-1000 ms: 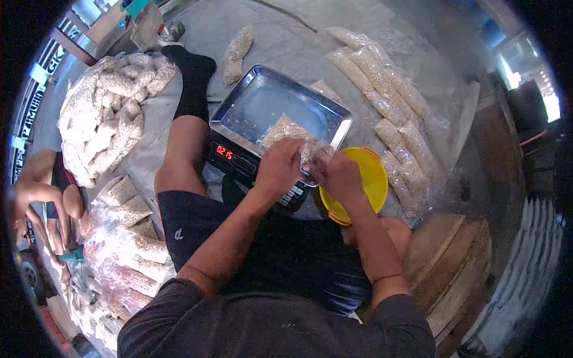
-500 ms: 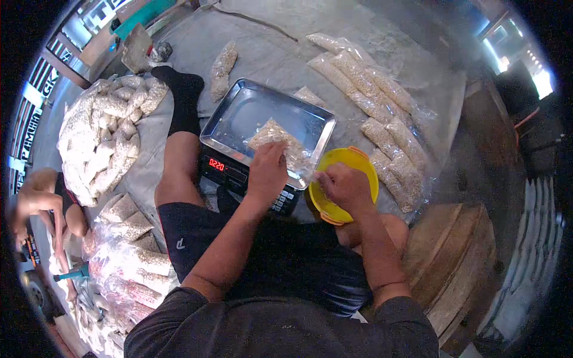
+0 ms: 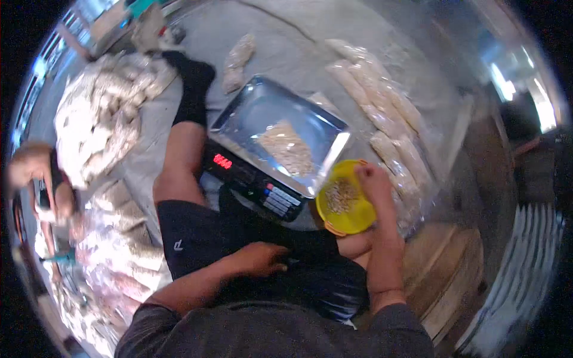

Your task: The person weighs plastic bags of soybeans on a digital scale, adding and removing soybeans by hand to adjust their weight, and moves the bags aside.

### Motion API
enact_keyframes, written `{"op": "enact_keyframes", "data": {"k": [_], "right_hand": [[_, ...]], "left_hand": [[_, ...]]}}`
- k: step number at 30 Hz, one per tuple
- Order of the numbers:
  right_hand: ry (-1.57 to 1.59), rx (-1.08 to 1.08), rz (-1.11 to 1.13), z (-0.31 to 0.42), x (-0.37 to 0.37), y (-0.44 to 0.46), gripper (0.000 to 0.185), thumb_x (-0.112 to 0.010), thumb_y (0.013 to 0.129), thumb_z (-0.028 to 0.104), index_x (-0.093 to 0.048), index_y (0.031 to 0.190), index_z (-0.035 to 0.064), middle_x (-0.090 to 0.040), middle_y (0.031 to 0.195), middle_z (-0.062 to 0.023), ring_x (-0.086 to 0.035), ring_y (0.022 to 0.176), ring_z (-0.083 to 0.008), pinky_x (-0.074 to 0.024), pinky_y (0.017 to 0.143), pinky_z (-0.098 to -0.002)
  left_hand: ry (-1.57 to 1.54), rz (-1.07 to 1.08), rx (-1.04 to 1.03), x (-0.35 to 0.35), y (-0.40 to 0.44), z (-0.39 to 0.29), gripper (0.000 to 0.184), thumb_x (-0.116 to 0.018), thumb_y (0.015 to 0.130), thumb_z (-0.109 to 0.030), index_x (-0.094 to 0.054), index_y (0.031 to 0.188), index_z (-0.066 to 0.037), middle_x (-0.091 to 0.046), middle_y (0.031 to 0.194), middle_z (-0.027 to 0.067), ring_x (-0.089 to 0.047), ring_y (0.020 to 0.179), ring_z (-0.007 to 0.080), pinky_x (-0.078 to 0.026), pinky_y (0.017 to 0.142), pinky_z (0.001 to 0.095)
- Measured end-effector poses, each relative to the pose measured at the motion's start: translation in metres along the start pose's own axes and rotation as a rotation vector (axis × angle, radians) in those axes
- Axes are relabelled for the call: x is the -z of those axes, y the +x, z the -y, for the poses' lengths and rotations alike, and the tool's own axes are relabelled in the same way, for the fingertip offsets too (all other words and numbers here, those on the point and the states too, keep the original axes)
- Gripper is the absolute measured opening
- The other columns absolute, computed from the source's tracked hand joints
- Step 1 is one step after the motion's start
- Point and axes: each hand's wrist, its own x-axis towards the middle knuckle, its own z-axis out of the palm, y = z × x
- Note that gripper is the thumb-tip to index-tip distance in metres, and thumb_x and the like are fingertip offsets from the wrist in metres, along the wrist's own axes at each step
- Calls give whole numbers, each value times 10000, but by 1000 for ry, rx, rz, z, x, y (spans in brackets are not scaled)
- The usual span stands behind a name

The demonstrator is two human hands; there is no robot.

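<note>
A clear bag of pale pieces (image 3: 287, 148) lies on the metal tray (image 3: 239, 113) of a digital scale (image 3: 253, 186), whose red digits are blurred. Neither hand touches the bag. My left hand (image 3: 262, 259) is over my lap, its fingers loosely apart, holding nothing visible. Over the right rim of the yellow tub (image 3: 363, 210) is my right hand (image 3: 371, 179), its fingers curled together; what they hold, if anything, is hidden. Loose pale pieces (image 3: 340, 196) lie inside the tub.
Filled bags (image 3: 388, 98) lie in rows at the right, and one bag (image 3: 239, 62) beyond the tray. At the left are a large pile of bags (image 3: 98, 119), more bags (image 3: 128, 215) nearer me, and another person (image 3: 45, 179). Wooden boards (image 3: 447, 268) are at the lower right.
The bag has been let go onto the tray. My left hand has drawn back to my lap. My right hand has moved right, to the tub's far rim.
</note>
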Motion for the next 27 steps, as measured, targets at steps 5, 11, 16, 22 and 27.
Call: {"op": "enact_keyframes", "data": {"k": [5,11,16,22,27], "right_hand": [[159,-228,58,-12,4,133,474,-678,923,497,-718,946,25,-710,789,-66,-654,719,-172,-513,648,-358],[891,-287,511,-27,-76,206,274,-712,917,260,-750,975,-5,-720,901,-153,-686,739,-237,-524,646,-405],[441,-247,113,-32,-50,201,291,-710,877,214,-700,1072,-2,-725,981,-177,-691,813,-281,-552,702,-429],[-192,-39,-348,-120,1,117,383,-730,873,254,-655,1125,-25,-705,1047,-222,-672,964,-396,-523,885,-445],[210,-257,-79,3,41,-13,408,-748,855,230,-642,1162,-16,-666,1175,-235,-641,1083,-399,-494,966,-449]], "left_hand": [[-43,28,-78,10,19,14,569,-607,974,-438,-538,1378,-44,-669,1173,252,-628,1113,447,-496,957,531],[-97,55,-77,22,16,15,570,-575,980,-510,-559,1307,-43,-664,1140,273,-629,1065,487,-504,916,572],[-133,35,-77,17,21,20,560,-578,976,-503,-563,1295,-44,-666,1134,270,-629,1068,485,-501,912,573],[-83,83,-58,22,27,17,571,-578,976,-507,-562,1319,-51,-667,1165,270,-634,1080,473,-504,925,552],[-58,10,-24,10,37,20,592,-580,965,-549,-574,1297,-59,-683,1136,258,-649,1079,447,-507,945,516]]}}
